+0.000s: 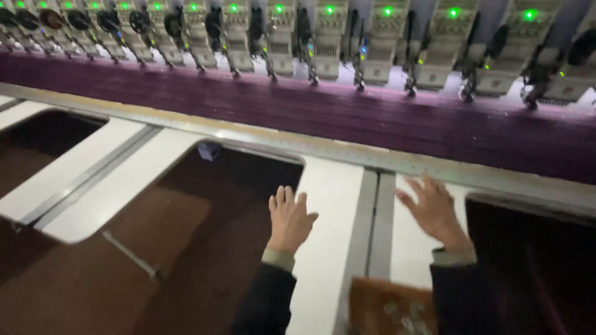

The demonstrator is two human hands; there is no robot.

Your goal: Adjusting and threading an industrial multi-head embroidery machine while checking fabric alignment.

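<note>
My left hand (289, 218) is stretched forward, palm down, fingers together, over the edge of a white table panel (329, 205) beside a dark opening. My right hand (434, 211) reaches out over the neighbouring white panel (410, 248), fingers spread and blurred, holding nothing. Both arms wear dark sleeves with pale cuffs. Ahead lies a long strip of purple fabric (372, 118) under a row of embroidery machine heads (329, 37).
A metal rail (347, 152) runs across between the fabric and the panels. Dark cut-outs (211, 236) open between the white panels at left, centre and right. A brown patterned piece (388, 307) lies at the bottom edge. Green lights glow on the machine heads.
</note>
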